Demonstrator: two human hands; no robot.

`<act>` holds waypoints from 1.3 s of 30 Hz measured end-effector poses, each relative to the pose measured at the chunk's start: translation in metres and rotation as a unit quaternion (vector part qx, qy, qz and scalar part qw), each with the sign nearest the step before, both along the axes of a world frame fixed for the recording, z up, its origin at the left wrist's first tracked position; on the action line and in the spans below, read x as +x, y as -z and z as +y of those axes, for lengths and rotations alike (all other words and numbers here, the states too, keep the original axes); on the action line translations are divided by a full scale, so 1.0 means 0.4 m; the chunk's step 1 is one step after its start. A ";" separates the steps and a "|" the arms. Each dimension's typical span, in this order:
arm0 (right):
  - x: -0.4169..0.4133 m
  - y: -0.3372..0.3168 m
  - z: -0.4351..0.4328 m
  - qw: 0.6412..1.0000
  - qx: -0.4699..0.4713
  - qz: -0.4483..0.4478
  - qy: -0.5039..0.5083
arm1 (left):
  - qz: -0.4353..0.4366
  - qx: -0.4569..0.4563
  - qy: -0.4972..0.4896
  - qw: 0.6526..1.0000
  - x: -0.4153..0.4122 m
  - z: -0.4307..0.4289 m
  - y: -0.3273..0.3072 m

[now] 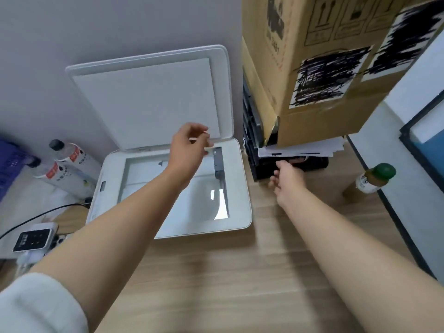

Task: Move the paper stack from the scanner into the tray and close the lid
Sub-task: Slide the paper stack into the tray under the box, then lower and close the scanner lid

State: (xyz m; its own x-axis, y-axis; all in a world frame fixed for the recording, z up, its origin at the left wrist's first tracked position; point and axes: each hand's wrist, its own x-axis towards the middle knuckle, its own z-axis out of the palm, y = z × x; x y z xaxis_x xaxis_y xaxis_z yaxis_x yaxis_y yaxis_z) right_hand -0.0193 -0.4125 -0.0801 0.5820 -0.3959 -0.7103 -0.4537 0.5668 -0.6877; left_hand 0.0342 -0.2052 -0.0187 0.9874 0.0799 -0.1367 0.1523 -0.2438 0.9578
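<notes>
the white scanner [240,188] sits on the wooden desk [240,272] with its lid [149,97] raised against the wall and the glass bare. the paper stack [302,149] lies in the black tray [312,163] under a cardboard box [324,68] with blacked-out labels. the left hand [189,146] hovers near the lid's hinge, fingers loosely curled, holding nothing. the right hand [286,179] reaches toward the tray, fingers slack and spread.
</notes>
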 end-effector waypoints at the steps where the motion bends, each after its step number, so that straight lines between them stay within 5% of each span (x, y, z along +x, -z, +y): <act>1: -0.005 -0.026 0.048 0.998 -0.006 -0.004 -0.058 | -0.043 0.023 -0.037 0.998 0.016 0.037 -0.027; 5: 0.044 -0.182 0.205 0.958 -0.079 -0.138 -0.238 | -0.130 0.071 -0.181 0.972 0.084 0.203 -0.126; 9: 0.165 -0.311 0.268 0.919 -0.277 -0.208 -0.188 | -0.079 0.107 -0.263 0.956 0.154 0.376 -0.179; 14: 0.274 -0.394 0.320 0.852 -0.449 -0.213 -0.164 | 0.010 0.014 -0.175 0.984 0.221 0.506 -0.220; 18: 0.317 -0.407 0.336 0.875 -0.417 -0.167 -0.179 | 0.024 -0.083 -0.106 0.991 0.233 0.526 -0.233; 22: 0.294 -0.401 0.337 0.887 -0.401 -0.156 -0.169 | 0.013 -0.082 -0.103 0.991 0.229 0.561 -0.210; 30: 0.175 -0.358 0.320 0.908 -0.393 -0.140 -0.039 | 0.030 -0.146 -0.177 0.973 0.123 0.557 -0.189; 39: -0.086 -0.165 0.297 0.911 -0.391 -0.057 -0.119 | 0.020 -0.025 -0.240 0.970 -0.162 0.532 -0.007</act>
